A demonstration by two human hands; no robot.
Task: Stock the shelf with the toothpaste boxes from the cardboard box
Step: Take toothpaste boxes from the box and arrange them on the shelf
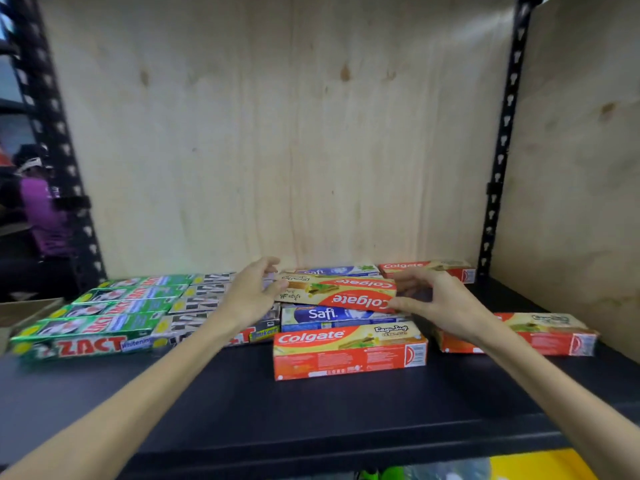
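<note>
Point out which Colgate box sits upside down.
The Colgate box between both hands, atop the Safi box: its logo reads inverted; the other Colgate boxes read upright.

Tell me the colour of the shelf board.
Black, or very dark; the shelf board shows in the head view.

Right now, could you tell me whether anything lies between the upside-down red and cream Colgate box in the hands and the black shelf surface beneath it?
Yes. The upside-down red and cream Colgate box, between the left hand and right hand, sits above a blue and white Safi box already lying on the black shelf.
</note>
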